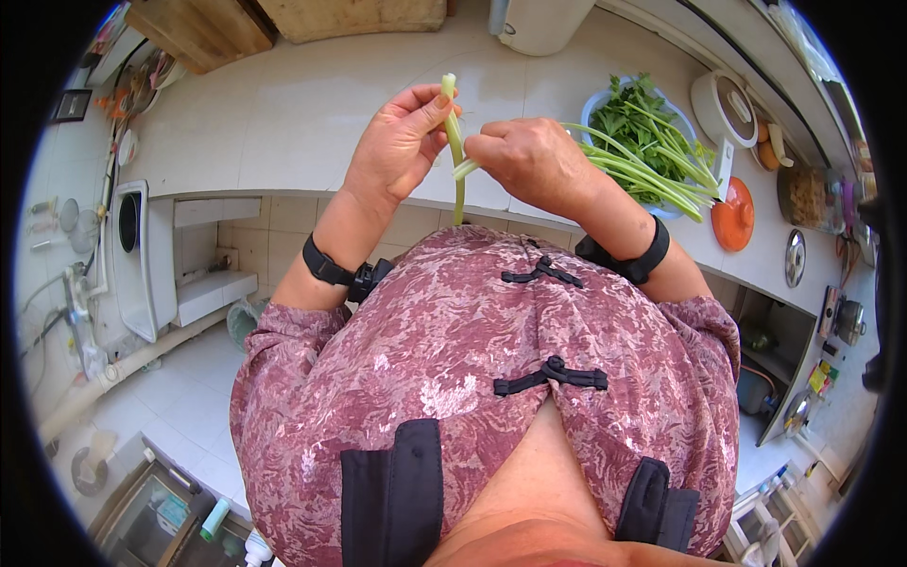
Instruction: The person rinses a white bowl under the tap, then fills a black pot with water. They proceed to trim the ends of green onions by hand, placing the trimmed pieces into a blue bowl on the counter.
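My left hand [405,138] grips a short, pale green celery stalk [454,135] near its top; the stalk hangs down past the counter's edge. Just to the right, my right hand [531,159] is closed around a thin celery stem [466,169], whose cut end pokes out and crosses the stalk. Behind the right hand, long green stems seem to run towards the blue basin; the hand hides how they join. Leafy celery [638,120] fills that light blue basin [589,106], with several stems lying over its near rim.
Wooden boards [361,18] stand at the back of the white counter [297,113], beside a white container [542,28]. Right of the basin are a white pot with a lid [724,110], an orange lid [732,214] and a metal lid [795,258]. A sink [145,262] is at the left.
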Tool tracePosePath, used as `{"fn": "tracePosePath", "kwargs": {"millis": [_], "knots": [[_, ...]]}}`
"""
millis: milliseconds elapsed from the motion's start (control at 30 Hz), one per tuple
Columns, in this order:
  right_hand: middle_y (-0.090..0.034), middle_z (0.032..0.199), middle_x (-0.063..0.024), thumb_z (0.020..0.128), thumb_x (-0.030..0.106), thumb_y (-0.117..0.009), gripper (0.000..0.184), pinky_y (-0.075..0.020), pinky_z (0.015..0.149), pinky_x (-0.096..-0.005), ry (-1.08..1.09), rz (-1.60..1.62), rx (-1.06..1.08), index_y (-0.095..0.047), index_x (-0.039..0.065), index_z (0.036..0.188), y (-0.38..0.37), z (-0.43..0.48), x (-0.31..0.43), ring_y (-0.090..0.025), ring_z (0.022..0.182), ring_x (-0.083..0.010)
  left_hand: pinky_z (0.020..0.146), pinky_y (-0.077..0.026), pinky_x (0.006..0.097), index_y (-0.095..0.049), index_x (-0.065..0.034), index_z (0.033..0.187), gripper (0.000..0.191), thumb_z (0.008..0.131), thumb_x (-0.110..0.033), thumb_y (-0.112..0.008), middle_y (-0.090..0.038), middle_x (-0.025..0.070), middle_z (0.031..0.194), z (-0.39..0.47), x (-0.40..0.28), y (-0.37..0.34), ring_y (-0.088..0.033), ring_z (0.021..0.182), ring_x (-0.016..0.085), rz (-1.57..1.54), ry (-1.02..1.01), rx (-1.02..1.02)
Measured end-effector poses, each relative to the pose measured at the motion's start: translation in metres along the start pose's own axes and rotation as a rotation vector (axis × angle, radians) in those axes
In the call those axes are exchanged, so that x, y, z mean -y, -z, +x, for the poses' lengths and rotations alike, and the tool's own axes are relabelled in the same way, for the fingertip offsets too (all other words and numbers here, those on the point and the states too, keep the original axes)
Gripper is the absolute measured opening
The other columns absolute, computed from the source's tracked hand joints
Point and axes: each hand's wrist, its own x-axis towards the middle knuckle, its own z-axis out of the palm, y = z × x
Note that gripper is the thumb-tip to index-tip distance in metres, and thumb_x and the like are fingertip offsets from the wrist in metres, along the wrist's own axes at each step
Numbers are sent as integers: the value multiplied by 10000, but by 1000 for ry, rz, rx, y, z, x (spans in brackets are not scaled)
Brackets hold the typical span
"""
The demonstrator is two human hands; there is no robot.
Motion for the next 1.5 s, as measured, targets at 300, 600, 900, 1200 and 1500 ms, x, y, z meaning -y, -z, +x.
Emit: {"fn": "tracePosePath", "kwargs": {"millis": [300,600,900,1200,1500], "knots": [[-565,685,-90,741,33,-594,82,-488,512,-408,97,126,157,-529,70,774,-7,-24,-5,-620,639,-318,655,-495,211,-639,0,1027,143,913,-85,-654,-639,91,925,40,-67,83,-566,761,123,-91,-237,-318],[-564,690,-98,767,58,-596,65,-489,526,-419,118,143,275,-533,70,781,2,-46,-10,-615,637,-325,628,-495,234,-622,7,1047,151,922,-76,-637,-616,104,920,37,-154,192,-554,733,138,-237,-505,-619],[-626,813,-102,806,228,-733,243,-516,645,-399,-140,361,48,-681,95,1002,-13,-22,-30,-627,711,-303,645,-470,208,-627,-5,1069,180,925,-113,-643,-626,82,928,8,-134,170,-551,760,122,-46,-352,-504],[-622,942,-109,804,205,-733,242,-505,687,-397,-148,43,-5,-676,83,1005,-45,30,-67,-614,771,-325,664,-484,217,-641,-19,1067,177,936,-138,-636,-656,72,934,13,-43,89,-590,801,111,10,-69,-225],[-647,896,-96,775,55,-700,298,-524,685,-383,-79,196,-111,-682,133,1062,-56,38,-73,-630,768,-303,699,-497,235,-638,-24,1075,182,949,-154,-619,-658,62,924,14,-26,77,-588,806,112,-8,-18,-194]]}}
